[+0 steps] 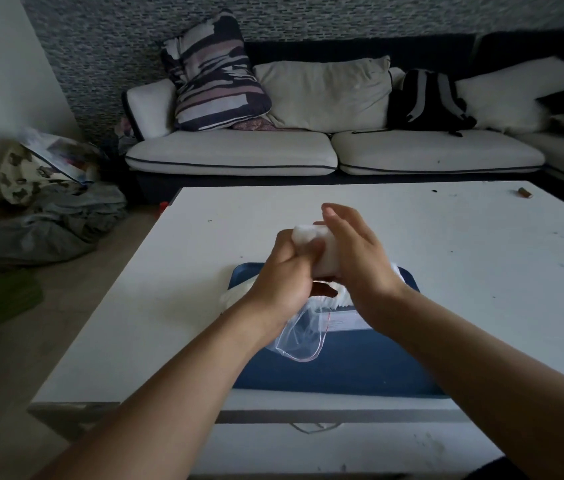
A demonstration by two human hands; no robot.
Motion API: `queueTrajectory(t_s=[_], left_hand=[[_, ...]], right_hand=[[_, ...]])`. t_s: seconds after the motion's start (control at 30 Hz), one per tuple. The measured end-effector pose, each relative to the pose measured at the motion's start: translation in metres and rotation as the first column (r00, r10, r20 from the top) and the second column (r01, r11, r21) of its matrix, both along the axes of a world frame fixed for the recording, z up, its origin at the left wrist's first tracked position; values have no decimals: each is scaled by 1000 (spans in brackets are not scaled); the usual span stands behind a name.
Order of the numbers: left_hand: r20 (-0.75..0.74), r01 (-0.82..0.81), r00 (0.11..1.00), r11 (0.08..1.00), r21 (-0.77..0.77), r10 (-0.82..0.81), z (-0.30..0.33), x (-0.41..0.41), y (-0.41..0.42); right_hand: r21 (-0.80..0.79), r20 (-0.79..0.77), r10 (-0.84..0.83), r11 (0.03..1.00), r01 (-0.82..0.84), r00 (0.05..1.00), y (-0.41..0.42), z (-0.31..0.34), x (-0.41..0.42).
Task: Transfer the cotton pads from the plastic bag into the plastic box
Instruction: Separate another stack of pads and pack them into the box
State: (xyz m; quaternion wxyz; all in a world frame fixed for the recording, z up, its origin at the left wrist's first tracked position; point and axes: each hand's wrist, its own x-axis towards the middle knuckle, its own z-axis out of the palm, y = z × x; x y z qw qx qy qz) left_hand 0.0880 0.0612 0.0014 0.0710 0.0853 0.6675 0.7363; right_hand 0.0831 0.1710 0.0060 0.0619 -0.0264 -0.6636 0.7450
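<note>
A soft, matt white stack of cotton pads (pixel 311 249). A thin, clear, glossy plastic bag (pixel 299 337) with a red-edged seal. A smooth, matt blue plastic tray (pixel 343 368). A matt white table top (pixel 464 271), lightly scuffed. Matt cream cloth sofa cushions (pixel 232 150).

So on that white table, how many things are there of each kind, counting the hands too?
Hands: 2, the left hand and the right hand, both holding the stack of cotton pads
Stack of cotton pads: 1
Clear plastic bag: 1
Blue tray: 1
Small brown object at the far right edge: 1
Total: 6
</note>
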Motion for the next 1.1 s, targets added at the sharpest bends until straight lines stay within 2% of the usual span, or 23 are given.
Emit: queueTrajectory(t_s=[0.07, 0.13, 0.23, 0.3, 0.4, 0.5, 0.63, 0.73, 0.8, 0.93, 0.97, 1.0, 1.03, 1.07, 1.1], left_hand=[[-57, -10, 998, 997, -76, 6, -1, -2, -1], [-56, 10, 998, 996, -88, -15, -1, -2, -1], [85, 9, 996, 999, 35, -12, 2, 0, 5], [209, -76, 977, 983, 164, 41, 4, 0, 7], [208, -208, 962, 967, 146, 176, -1, -6, 11], [267, -283, 937, 939, 196, 226, 2, -7, 18], [364, -294, 910, 926, 235, 197, 4, -11, 22], [400, -249, 903, 951, 181, 160, 2, -14, 27], [449, -198, 888, 963, 183, 97, 1, -15, 32], [466, -104, 885, 971, 214, -8, -2, -17, 43], [435, -63, 900, 984, 169, -17, -4, -17, 47], [368, -38, 930, 997, 61, 13, -7, -18, 50], [249, -29, 967, 993, -116, 58, -10, -19, 53], [62, -66, 994, 940, -334, 92, -14, -20, 53], [-161, -145, 984, 841, -522, 69, -18, -21, 52]], right_hand=[[-2, -41, -18, 1000, 18, 999, 6, 3, -1], [19, -65, 8, 1000, -6, 998, 7, 3, 2], [102, -126, 15, 995, -2, 992, 4, 1, 7], [174, -182, 34, 985, -2, 983, 1, -1, 9], [258, -252, 116, 965, -49, 961, -4, -6, 12], [290, -230, 101, 957, -31, 968, -2, -9, 10], [301, -79, 119, 949, -90, 990, 17, -9, 1], [494, -146, 136, 868, -47, 980, 34, -12, 0], [539, -178, 119, 842, -4, 977, 41, -13, 0], [640, -86, 122, 767, -39, 989, 60, -12, -5], [646, -64, 92, 763, -29, 994, 68, -12, -7], [611, -42, 28, 792, 4, 999, 77, -11, -10], [539, 7, -49, 842, 37, 999, 88, -11, -13], [461, 84, -122, 885, 70, 989, 99, -13, -16], [431, 172, -182, 897, 92, 968, 108, -17, -18]])
